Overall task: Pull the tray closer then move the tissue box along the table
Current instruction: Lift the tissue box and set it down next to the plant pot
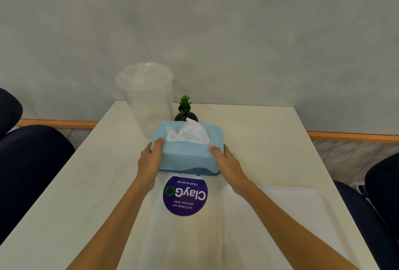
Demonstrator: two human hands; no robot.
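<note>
A light blue tissue box [186,155] with white tissue sticking out of its top sits in the middle of the white table [64,194]. My left hand [150,160] grips its left end, thumb on top. My right hand [227,164] grips its right end the same way. A white tray [291,209] lies on the table near me at the right, partly under my right forearm; its edges are faint against the table.
A clear plastic pitcher with a lid [146,101] stands behind the box at the left. A small black vase with a green plant [185,112] stands right behind the box. A round purple sticker [185,196] lies before the box. Dark chairs [28,161] flank the table.
</note>
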